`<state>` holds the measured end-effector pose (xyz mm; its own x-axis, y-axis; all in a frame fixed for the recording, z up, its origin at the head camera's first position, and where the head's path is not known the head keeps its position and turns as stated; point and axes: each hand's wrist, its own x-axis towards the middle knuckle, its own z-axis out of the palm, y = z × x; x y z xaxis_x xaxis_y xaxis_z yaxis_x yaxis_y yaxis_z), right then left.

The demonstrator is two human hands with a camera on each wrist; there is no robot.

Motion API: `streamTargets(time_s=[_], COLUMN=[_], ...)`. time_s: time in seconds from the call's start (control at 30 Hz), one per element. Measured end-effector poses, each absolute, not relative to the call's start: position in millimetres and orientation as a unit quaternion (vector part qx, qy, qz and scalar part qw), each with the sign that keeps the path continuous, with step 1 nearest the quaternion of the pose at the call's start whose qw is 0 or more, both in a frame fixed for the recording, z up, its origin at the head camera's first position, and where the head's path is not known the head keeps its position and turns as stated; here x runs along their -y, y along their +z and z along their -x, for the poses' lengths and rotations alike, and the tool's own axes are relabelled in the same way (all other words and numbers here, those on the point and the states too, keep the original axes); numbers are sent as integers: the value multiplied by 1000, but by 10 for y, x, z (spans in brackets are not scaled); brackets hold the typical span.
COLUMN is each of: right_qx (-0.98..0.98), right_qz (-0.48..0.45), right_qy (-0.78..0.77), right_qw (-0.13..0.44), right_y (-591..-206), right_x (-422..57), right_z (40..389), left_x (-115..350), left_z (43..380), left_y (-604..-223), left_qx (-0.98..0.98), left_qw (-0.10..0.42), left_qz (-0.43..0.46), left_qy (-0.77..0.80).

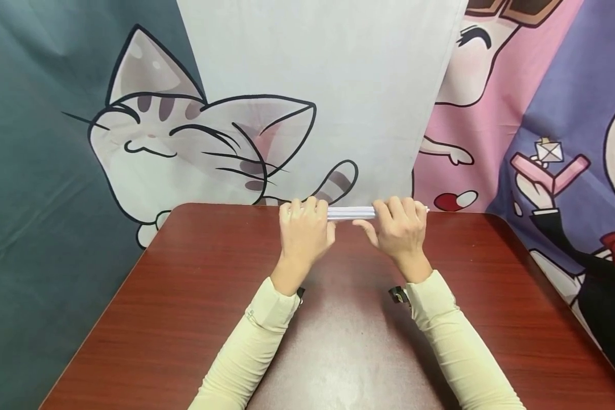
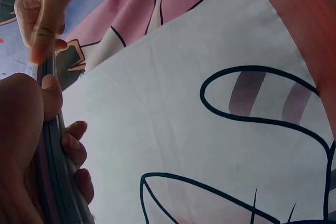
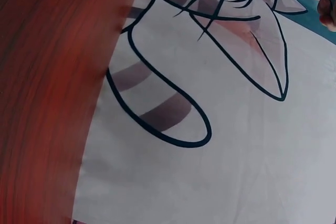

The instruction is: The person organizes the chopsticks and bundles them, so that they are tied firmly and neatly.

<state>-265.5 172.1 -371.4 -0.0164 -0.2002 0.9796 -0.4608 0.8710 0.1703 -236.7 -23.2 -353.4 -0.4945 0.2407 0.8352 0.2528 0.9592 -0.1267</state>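
Observation:
Between the two hands, a slim, straight, whitish bar-like thing (image 1: 351,213) with lengthwise layers is held level above the far part of the table. Its exact kind cannot be told. My left hand (image 1: 305,229) grips its left part with the fingers curled over it. The right hand (image 1: 402,229) holds its right part, fingers curled over and thumb sticking out toward the left. In the left wrist view the layered bar (image 2: 56,166) looks dark grey and purplish, with fingertips showing along its edge. A bit of the left hand (image 3: 326,11) shows at the right wrist view's corner.
A reddish-brown wooden table (image 1: 184,319) with rounded far corners lies under the arms. Behind it hangs a cloth backdrop (image 1: 328,68) printed with a cartoon cat and other figures. Dark wrist-worn pieces (image 1: 400,294) show by the cuffs.

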Motion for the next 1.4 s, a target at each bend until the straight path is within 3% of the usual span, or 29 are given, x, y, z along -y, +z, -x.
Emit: streamTargets(time_s=[0.43,0.63,0.97,1.4], right_qx=[689,684,692,646], right_qz=[-247,-280,-210,-229], right_qy=[85,92,106,110], right_qw=[676,667,683,720], right_y=[-3678,-3612,-3636,-3600], right_x=[-1776,-1783,-1695,-1716], right_z=[2697,2701,2695,2658], left_x=[291,275,207,202], left_z=[2391,2418,2424,2418], left_y=[-3502,-3562,-3535,-3491], left_qx=[856,843,817,785], left_qw=[476,508,551,586], left_qz=[202,174,152,193], left_qy=[-11,-27,-79,-61])
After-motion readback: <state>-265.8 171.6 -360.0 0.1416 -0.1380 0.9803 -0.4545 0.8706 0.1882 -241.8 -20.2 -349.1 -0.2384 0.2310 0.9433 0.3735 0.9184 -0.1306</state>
